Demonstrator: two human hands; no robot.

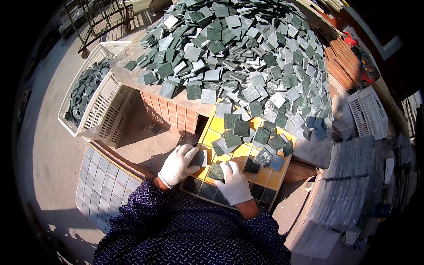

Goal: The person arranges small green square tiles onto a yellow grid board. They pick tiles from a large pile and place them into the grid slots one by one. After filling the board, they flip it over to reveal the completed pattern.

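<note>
Both gloved hands grasp small green stone tiles, left hand [178, 164] one [197, 157] at the yellow grid tray's [269, 179] near-left edge, right hand [234, 182] another [216, 172] beside it: stiff, dense, chippable, best pinched by opposite edges.

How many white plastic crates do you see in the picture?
3. One crate at the left holds dark green tiles. A second crate leans against it, beside the brick table. A third crate stands at the right. Others may be hidden.
</note>
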